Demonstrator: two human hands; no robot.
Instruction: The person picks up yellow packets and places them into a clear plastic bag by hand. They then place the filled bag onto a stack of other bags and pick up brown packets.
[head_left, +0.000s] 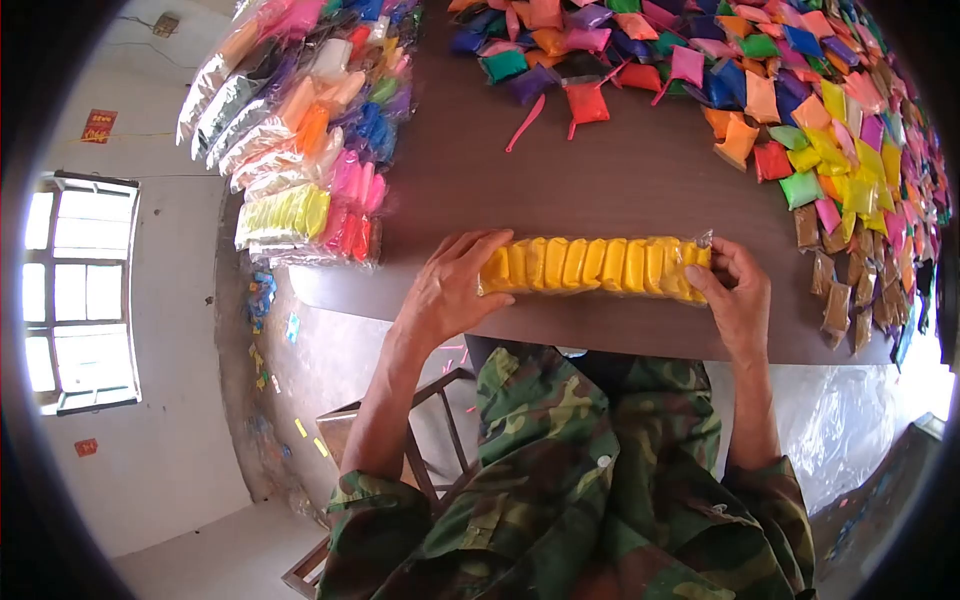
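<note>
A long clear plastic bag packed with a row of yellow packets [595, 265] lies level above the near part of the brown table [480, 190]. Its left end sits in the grip of my left hand [455, 285], thumb on the near side and fingers over the far side. At the other end, my right hand [738, 295] pinches the bag with thumb and fingers, where the clear film gathers. Both forearms reach in from the camouflage sleeves.
Filled bags of many colours [300, 130] are stacked at the table's left. Loose coloured packets [780, 100] heap along the far and right sides, with brown packets [840, 290] at the right edge. A pink strip [525, 123] lies mid-table. A wooden stool [440, 430] stands below left.
</note>
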